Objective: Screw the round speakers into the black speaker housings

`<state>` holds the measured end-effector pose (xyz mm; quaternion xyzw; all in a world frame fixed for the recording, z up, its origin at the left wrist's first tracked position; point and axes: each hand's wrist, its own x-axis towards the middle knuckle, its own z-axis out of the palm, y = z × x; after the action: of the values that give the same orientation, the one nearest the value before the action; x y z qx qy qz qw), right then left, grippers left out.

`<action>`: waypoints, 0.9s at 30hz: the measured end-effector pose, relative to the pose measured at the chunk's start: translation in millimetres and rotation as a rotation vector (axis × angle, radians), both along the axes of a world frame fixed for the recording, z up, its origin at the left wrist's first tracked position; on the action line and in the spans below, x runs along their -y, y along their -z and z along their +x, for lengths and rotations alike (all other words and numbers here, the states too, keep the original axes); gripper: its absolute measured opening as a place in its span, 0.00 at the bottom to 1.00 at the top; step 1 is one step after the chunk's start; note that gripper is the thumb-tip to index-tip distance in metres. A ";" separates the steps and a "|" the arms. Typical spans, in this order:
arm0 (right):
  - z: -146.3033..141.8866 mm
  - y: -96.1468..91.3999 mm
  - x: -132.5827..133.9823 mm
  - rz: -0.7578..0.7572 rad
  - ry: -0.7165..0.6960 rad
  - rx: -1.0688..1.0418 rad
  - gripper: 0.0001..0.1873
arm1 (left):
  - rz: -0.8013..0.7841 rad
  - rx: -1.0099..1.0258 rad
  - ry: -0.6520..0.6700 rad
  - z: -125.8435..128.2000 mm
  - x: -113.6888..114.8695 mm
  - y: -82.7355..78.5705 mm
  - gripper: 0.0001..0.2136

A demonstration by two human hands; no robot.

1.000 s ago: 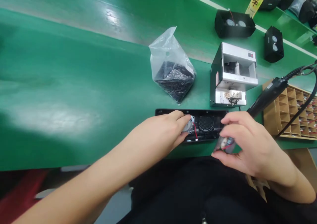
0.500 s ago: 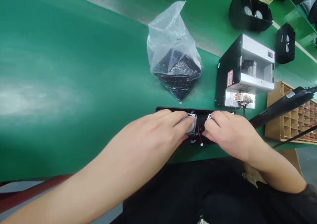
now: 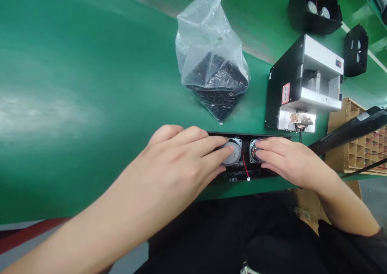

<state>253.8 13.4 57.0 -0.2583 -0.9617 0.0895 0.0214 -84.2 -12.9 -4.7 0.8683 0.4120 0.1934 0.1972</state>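
A long black plastic housing (image 3: 246, 140) lies near the bench's front edge, with two round speakers in it. My left hand (image 3: 187, 155) holds the left speaker (image 3: 234, 157), its fingers on the grey back and rim. From that speaker a short red wire with a white plug (image 3: 248, 179) hangs down over the housing's near side. My right hand (image 3: 292, 159) has its fingers closed around the right speaker (image 3: 253, 151), covering most of it. The left end of the housing is hidden behind my left hand.
Beyond the housing lies a clear plastic bag (image 3: 214, 72) of black parts. At right stand a silver and black machine (image 3: 305, 84), a black tool arm (image 3: 353, 130) and a divided cardboard box (image 3: 347, 137). Black open boxes (image 3: 314, 9) with speakers sit farther back.
My right hand's fingers have straightened and shifted slightly right, showing more of the right speaker. My left hand has drawn back a little left, uncovering more of the left speaker. The view has shifted slightly.
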 end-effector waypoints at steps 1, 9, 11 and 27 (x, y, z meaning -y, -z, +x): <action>1.8 1.8 -0.4 0.004 -0.003 -0.013 0.12 | 0.001 0.008 -0.001 0.4 -0.1 0.1 0.15; -0.7 4.1 -1.6 -0.010 0.015 -0.046 0.11 | 0.016 -0.021 0.011 2.9 -4.1 -4.0 0.12; -1.4 4.9 -1.4 -0.020 0.026 -0.049 0.11 | 0.026 -0.023 0.016 2.1 -4.8 -4.6 0.12; 0.5 -2.1 18.2 0.042 0.139 -0.002 0.13 | 0.020 -0.098 0.031 1.4 -6.7 -9.3 0.20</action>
<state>254.4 -4.8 59.2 -0.3238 -0.9431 0.0676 0.0338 -82.8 -6.2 4.6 0.8850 0.4058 0.1515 0.1710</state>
